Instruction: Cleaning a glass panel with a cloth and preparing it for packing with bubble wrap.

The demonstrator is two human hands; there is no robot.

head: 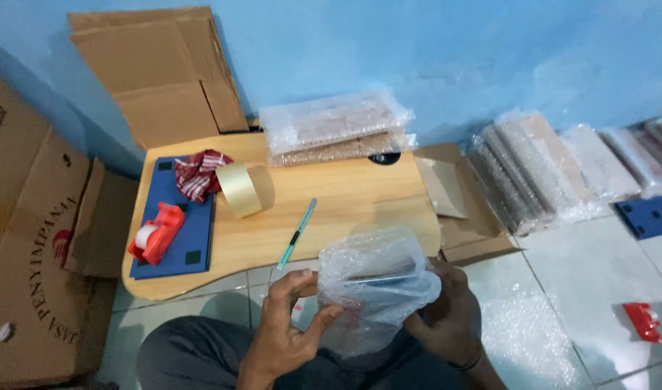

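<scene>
Item held: bubble-wrapped bundle (pixel 378 285), clear film around a flat dark object seen edge-on; located low centre of the head view, in front of the near edge of the wooden lap table (pixel 345 198), above the person's lap.

Left hand (pixel 291 325): thumb and fingers curled and pinched on the lower left of the bubble-wrapped bundle, fingertips pressing the film.

Right hand (pixel 450 314): cupped under and behind the bundle's right side; fingers mostly hidden by the wrap, so whether they close fully cannot be told; a dark band sits at the wrist.

On the table: blue board (pixel 173 253) at the left end; red tape dispenser (pixel 156 232) lying on the board; red-and-white cloth (pixel 199 173) bunched at the board's upper corner; roll of tan packing tape (pixel 244 189) just beside the cloth; teal utility knife (pixel 297 233) lying diagonally near the middle; stack of bubble-wrapped flat packs (pixel 334 126) at the far edge, against the blue wall.

Surroundings: flattened cardboard (pixel 157 68) leaning on the wall behind the table; large cardboard box (pixel 27 238) at the left; row of wrapped packs (pixel 540 170) on the tiled floor to the right; second red tape dispenser (pixel 645 321) on the floor at the far right, well apart from both hands; loose bubble-wrap sheet (pixel 526 339) on the floor near the right hand.
</scene>
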